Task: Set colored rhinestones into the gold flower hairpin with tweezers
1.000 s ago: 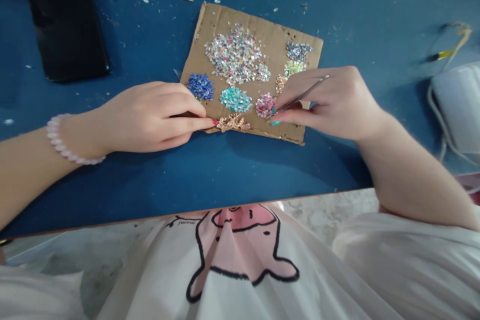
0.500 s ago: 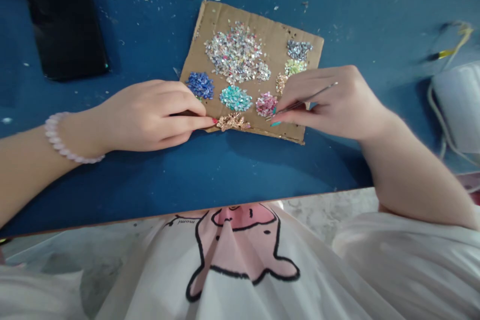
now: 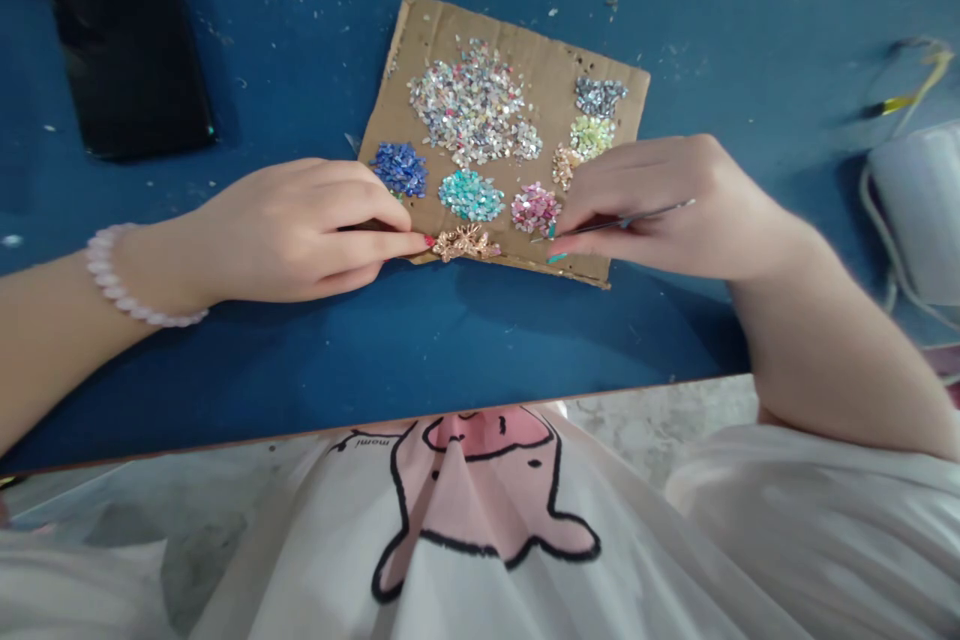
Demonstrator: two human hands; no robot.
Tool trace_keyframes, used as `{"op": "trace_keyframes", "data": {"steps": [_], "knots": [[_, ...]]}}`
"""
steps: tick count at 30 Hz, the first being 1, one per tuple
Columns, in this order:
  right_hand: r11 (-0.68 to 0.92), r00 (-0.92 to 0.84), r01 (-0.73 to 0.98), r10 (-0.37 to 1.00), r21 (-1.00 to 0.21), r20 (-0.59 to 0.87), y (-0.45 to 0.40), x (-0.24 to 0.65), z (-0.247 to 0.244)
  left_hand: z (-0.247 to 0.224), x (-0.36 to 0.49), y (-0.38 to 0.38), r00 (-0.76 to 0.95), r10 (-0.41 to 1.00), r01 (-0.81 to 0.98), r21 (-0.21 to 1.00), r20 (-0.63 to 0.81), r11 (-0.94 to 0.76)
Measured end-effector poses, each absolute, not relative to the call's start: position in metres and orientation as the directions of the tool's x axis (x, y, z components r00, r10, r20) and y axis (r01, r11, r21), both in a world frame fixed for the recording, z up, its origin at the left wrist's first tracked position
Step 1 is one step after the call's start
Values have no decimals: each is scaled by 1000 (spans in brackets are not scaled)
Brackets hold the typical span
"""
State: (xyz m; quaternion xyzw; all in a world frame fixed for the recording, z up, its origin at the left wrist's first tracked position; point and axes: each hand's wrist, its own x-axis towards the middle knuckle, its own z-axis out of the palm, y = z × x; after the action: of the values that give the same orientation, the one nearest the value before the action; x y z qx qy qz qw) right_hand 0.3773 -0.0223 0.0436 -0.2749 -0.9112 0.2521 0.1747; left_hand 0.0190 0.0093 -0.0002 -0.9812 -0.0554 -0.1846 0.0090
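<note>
At the near edge of a cardboard sheet (image 3: 555, 60), my left hand (image 3: 307, 235) has its fingertips on the left end of a gold-coloured filigree ornament (image 3: 466, 243), its thumb hidden. My right hand (image 3: 660, 205) is closed around metal tweezers (image 3: 660, 211), which slant down to the left. Their tips are beside a pile of pink chips (image 3: 535, 208), right of the ornament; whether they grip a chip is too small to tell. Turquoise chips (image 3: 471, 195) lie just beyond the ornament, and dark blue chips (image 3: 400, 169) beside my left fingers.
A large heap of pearly mixed chips (image 3: 469, 102) covers the cardboard's far part. Grey chips (image 3: 600, 97), yellow-green chips (image 3: 592, 134) and peach chips (image 3: 565, 165) line its right side. A black phone (image 3: 124, 40) lies far left; a white corded device (image 3: 919, 215) stands right.
My right hand has shifted slightly right, and the tweezers now lie flatter. My left hand and the ornament stay in place.
</note>
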Motion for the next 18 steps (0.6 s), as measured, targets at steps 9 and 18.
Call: {"op": "trace_keyframes", "data": {"steps": [9,18], "knots": [[743,-806,437,574,-506,147,-22,380,47,-3,17,8,929,189,170,85,318,-982],[813,-837,345,493,-469,239,-24,381,48,-3,16,8,929,173,154,82,327,-985]]}}
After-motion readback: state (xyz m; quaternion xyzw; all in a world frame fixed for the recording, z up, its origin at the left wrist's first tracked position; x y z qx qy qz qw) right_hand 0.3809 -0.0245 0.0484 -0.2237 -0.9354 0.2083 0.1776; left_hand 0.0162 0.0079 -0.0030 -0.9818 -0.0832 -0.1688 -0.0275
